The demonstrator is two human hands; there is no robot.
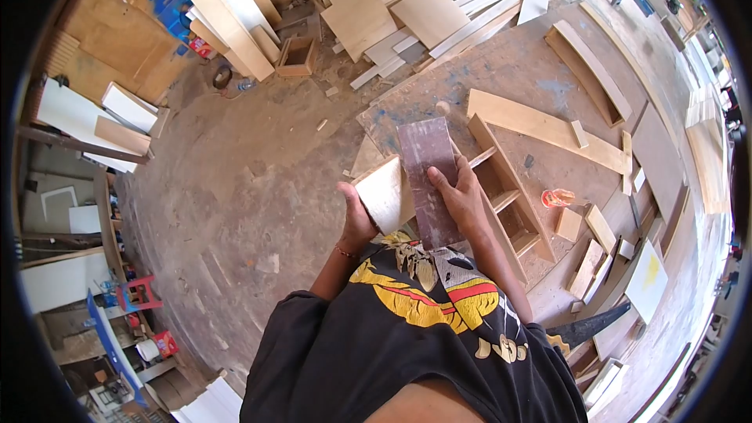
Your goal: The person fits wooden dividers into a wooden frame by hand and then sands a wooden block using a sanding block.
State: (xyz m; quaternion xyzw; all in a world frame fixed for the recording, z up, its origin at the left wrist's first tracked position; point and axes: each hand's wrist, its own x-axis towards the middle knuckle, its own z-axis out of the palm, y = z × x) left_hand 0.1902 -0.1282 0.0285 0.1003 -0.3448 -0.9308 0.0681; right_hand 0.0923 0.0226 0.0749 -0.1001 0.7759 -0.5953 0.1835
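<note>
In front of my torso, my left hand (pixel 358 218) is closed around the edge of a pale wooden piece (pixel 386 192), with the thumb up along its left side. My right hand (pixel 462 196) grips a long, flat, reddish-brown sanding block (pixel 427 164), thumb across its face and fingers behind the right edge. The block stands beside the wooden piece, their edges meeting or overlapping; whether they press together I cannot tell. Just right of my right hand lies an open wooden frame with compartments (pixel 513 196), partly hidden by my forearm.
A low work board (pixel 540 78) holds a long plank (pixel 540 125), a red-labelled container (pixel 558 198), small wood blocks (pixel 569 225) and a handsaw (pixel 595 323). Plywood sheets (pixel 359 19) are piled at the back. Boards (pixel 227 16) lean upper left, near a small wooden box (pixel 298 56).
</note>
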